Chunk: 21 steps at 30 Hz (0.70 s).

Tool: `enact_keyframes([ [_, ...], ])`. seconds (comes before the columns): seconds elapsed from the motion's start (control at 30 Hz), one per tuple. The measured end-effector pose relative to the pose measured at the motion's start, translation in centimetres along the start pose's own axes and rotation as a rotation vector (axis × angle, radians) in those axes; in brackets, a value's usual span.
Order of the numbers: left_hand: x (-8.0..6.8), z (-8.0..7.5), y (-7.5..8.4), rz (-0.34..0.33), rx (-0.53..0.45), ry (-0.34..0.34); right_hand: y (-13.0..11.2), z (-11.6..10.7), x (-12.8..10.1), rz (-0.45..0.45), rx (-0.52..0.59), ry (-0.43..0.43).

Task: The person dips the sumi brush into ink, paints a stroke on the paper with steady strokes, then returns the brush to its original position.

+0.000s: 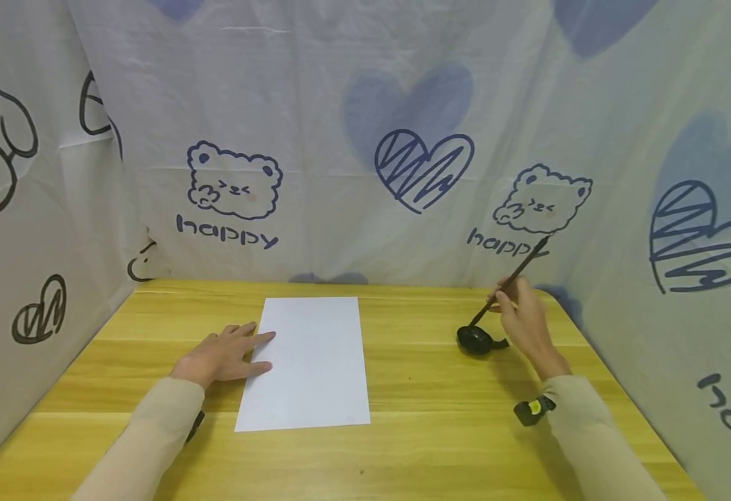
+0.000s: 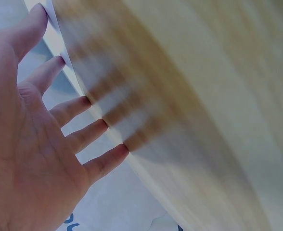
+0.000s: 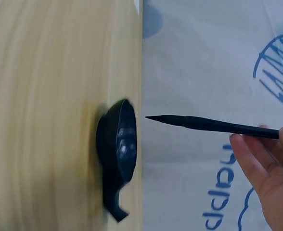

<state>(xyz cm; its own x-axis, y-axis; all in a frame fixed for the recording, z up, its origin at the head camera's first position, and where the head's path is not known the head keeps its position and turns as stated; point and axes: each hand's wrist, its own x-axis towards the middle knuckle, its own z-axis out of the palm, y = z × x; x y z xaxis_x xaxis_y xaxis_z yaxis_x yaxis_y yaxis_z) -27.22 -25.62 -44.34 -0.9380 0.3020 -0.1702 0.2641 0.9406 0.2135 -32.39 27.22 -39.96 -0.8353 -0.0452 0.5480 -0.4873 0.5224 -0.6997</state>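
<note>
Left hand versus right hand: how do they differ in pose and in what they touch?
The left hand lies flat with straight fingers on the yellow wooden table, fingertips on the left edge of the white paper sheet. The right hand is raised, fingers curled round the slim black brush, its tip just above the small black ink dish. Both wear beige sleeves.

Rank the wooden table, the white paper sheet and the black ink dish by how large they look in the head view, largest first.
1. wooden table
2. white paper sheet
3. black ink dish
The gaps are wide enough that nearness to the camera does not change the order.
</note>
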Motion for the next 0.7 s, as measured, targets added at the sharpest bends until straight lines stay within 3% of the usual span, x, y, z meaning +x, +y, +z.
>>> enact_keyframes([
  [0.7, 0.5, 0.2, -0.3, 0.000, 0.022, 0.004, -4.7, 7.2, 0.9, -0.013, 0.197, -0.110],
])
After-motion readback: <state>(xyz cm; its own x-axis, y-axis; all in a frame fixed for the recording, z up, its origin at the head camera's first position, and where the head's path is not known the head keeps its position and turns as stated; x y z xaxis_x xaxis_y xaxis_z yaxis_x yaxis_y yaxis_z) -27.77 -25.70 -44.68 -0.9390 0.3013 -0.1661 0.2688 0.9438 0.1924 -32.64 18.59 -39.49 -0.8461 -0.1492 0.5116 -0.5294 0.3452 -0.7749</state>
